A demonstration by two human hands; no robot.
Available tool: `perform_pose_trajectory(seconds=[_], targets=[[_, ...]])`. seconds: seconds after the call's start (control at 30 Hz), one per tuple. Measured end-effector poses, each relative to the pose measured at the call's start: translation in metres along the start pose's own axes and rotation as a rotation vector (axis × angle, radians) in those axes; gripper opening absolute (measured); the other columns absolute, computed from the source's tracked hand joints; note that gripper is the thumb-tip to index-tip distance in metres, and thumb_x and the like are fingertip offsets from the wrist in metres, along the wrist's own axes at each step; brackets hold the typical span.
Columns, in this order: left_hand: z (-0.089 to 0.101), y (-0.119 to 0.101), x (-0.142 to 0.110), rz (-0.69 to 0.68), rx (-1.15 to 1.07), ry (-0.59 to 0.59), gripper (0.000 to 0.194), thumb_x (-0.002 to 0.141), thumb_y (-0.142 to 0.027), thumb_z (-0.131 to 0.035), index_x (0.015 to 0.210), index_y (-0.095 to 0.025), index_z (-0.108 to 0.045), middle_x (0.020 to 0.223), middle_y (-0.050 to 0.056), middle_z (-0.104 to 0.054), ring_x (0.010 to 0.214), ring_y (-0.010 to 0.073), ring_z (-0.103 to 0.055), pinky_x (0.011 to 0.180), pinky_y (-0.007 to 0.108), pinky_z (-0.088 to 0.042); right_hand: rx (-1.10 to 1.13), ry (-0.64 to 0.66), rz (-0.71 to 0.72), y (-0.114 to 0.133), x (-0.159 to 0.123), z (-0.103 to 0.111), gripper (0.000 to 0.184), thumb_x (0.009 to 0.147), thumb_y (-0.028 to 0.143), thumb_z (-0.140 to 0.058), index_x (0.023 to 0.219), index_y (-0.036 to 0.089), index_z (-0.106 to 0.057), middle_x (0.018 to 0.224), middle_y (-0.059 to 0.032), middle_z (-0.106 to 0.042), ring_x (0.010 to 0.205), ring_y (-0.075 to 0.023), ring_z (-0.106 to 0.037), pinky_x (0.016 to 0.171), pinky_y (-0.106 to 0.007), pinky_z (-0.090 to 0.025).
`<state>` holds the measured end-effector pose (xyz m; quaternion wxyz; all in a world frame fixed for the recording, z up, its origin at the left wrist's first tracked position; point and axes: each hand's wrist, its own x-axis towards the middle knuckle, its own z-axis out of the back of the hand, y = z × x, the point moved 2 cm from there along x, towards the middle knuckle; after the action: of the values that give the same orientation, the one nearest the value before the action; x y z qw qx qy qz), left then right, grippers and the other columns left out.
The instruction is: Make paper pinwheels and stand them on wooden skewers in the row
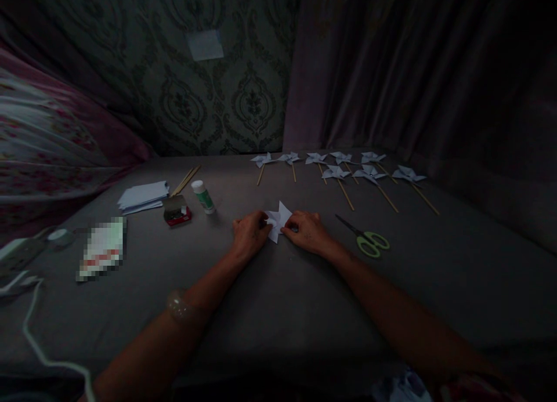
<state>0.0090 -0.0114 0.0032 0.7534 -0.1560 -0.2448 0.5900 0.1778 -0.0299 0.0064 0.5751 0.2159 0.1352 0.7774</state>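
A white paper pinwheel point(279, 216) without a visible stick lies at the middle of the table, between my hands. My left hand point(251, 234) pinches its left side, fingers closed on the paper. From the right, my right hand point(308, 231) grips the opposite edge between thumb and fingers. One pointed blade sticks up at the back and another points toward me. Right of my right hand rest scissors point(364, 238) with light green handles, their blades pointing away to the left. The fingertips partly cover the pinwheel's sides.
Several finished pinwheels on sticks point(335, 173) lie along the back right. At left are a paper stack point(144, 196), wooden sticks point(186, 180), a glue stick point(203, 197), a small red box point(177, 210), a blurred packet point(103, 248) and a power strip point(21, 252) with a white cable point(39, 347).
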Motion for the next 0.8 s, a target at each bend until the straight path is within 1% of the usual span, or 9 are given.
perform_pose_trajectory(seconds=[0.1,0.2,0.33,0.43,0.5,0.6,0.67,0.73,0.8], targets=[[-0.001,0.0,0.0,0.058,-0.074,-0.007,0.022,0.078,-0.024,-0.062,0.099,-0.018,-0.062,0.094,0.008,-0.072,0.091,0.0232,-0.066,0.082,0.037,-0.046,0.002,0.011,0.057,0.001,-0.002,0.001,0.015,0.085,0.032,-0.062,0.083,0.019,-0.069,0.094,-0.0057,-0.066,0.096,-0.0212,-0.058,0.085,-0.038,-0.032],[-0.004,0.002,0.001,0.1,-0.146,-0.015,0.02,0.076,-0.022,-0.064,0.094,-0.016,-0.061,0.093,0.008,-0.071,0.089,0.0219,-0.066,0.078,0.034,-0.049,0.006,0.054,0.094,0.0,-0.003,0.002,0.013,0.085,0.031,-0.062,0.084,0.019,-0.068,0.092,-0.0042,-0.067,0.095,-0.0209,-0.059,0.085,-0.038,-0.031],[-0.004,0.002,0.003,0.131,-0.235,-0.023,0.02,0.074,-0.021,-0.065,0.092,-0.014,-0.062,0.093,0.01,-0.071,0.088,0.0212,-0.067,0.077,0.032,-0.051,-0.006,0.093,0.131,0.0,-0.004,0.005,0.012,0.085,0.029,-0.062,0.086,0.018,-0.068,0.091,-0.0039,-0.068,0.089,-0.0192,-0.06,0.084,-0.036,-0.031],[-0.002,0.001,0.004,0.172,-0.313,0.004,0.023,0.073,-0.02,-0.064,0.094,-0.011,-0.063,0.094,0.012,-0.071,0.087,0.0211,-0.067,0.077,0.031,-0.051,-0.028,0.085,0.172,0.002,-0.006,0.008,0.01,0.085,0.027,-0.063,0.086,0.019,-0.069,0.091,-0.0038,-0.068,0.089,-0.0188,-0.06,0.084,-0.035,-0.03],[-0.001,0.001,0.006,0.194,-0.317,0.029,0.021,0.072,-0.021,-0.064,0.09,-0.011,-0.065,0.091,0.013,-0.071,0.085,0.0218,-0.066,0.075,0.031,-0.05,-0.042,0.068,0.191,0.003,-0.006,0.009,0.009,0.085,0.026,-0.063,0.086,0.019,-0.069,0.092,-0.0036,-0.069,0.09,-0.0188,-0.06,0.084,-0.035,-0.029],[-0.001,0.003,0.007,0.208,-0.301,0.053,0.013,0.07,-0.021,-0.065,0.079,-0.012,-0.068,0.081,0.011,-0.071,0.079,0.0221,-0.066,0.068,0.029,-0.047,-0.049,0.049,0.212,0.005,-0.007,0.01,0.007,0.085,0.024,-0.063,0.086,0.019,-0.069,0.091,-0.0031,-0.069,0.089,-0.0182,-0.06,0.083,-0.035,-0.029],[-0.001,0.004,0.007,0.224,-0.353,0.063,0.01,0.068,-0.021,-0.067,0.073,-0.013,-0.069,0.069,0.008,-0.068,0.069,0.0197,-0.063,0.06,0.026,-0.044,-0.054,0.031,0.233,0.006,-0.007,0.01,0.007,0.086,0.022,-0.063,0.086,0.018,-0.069,0.09,-0.0029,-0.069,0.088,-0.0177,-0.061,0.083,-0.034,-0.028],[-0.001,0.005,0.005,0.25,-0.476,0.079,0.009,0.067,-0.022,-0.069,0.069,-0.013,-0.068,0.055,0.003,-0.062,0.055,0.0147,-0.057,0.05,0.023,-0.038,-0.062,0.006,0.265,0.007,-0.007,0.011,0.007,0.086,0.022,-0.062,0.086,0.018,-0.069,0.091,-0.003,-0.069,0.088,-0.0171,-0.061,0.082,-0.034,-0.028],[-0.001,0.005,0.002,0.302,-0.636,0.111,0.011,0.067,-0.024,-0.07,0.066,-0.013,-0.068,0.045,-0.001,-0.052,0.042,0.0096,-0.046,0.042,0.021,-0.029,-0.075,-0.031,0.298,0.01,-0.008,0.013,0.008,0.088,0.021,-0.061,0.086,0.018,-0.068,0.091,-0.0032,-0.069,0.087,-0.0167,-0.06,0.082,-0.034,-0.027]])
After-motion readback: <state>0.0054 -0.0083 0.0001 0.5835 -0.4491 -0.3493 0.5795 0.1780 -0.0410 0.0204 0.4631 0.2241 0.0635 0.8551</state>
